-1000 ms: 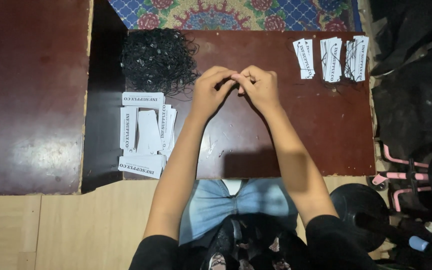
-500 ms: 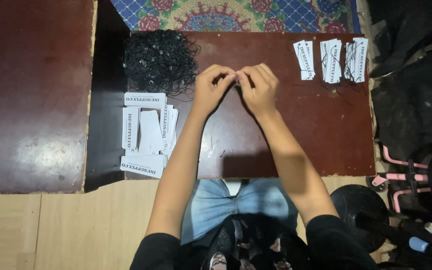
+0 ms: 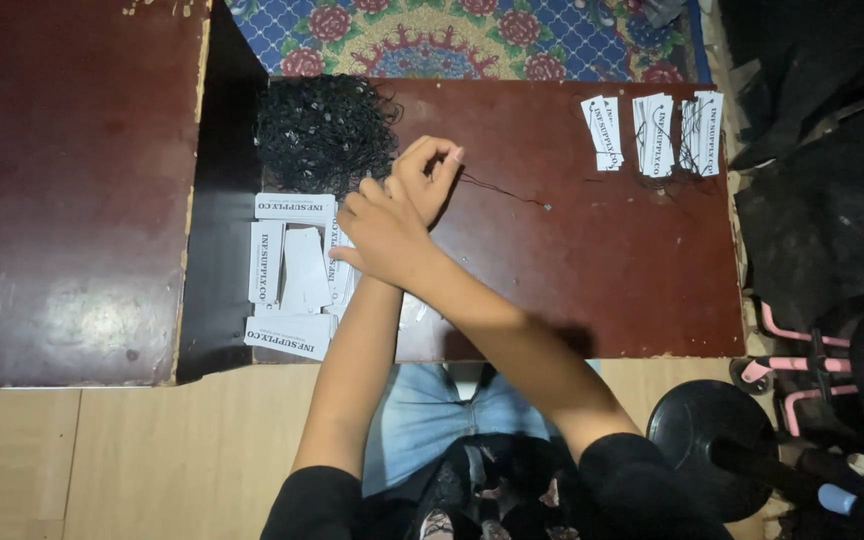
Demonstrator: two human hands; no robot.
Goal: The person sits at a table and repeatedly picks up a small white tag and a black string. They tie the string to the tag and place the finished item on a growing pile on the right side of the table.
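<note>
The left hand [image 3: 430, 172] rests near the far left part of the tabletop [image 3: 602, 270], fingers pinched closed on one end of a thin black string [image 3: 500, 187]. The string runs rightward across the tabletop surface. The right hand [image 3: 384, 235] crosses over the left forearm, fingers curled; whether they grip anything cannot be determined. A pile of black strings [image 3: 324, 130] lies at the far left corner, just beside both hands. White paper tags [image 3: 290, 270] lie along the left edge. Three stacks of strung tags [image 3: 654, 132] sit at the far right corner.
</note>
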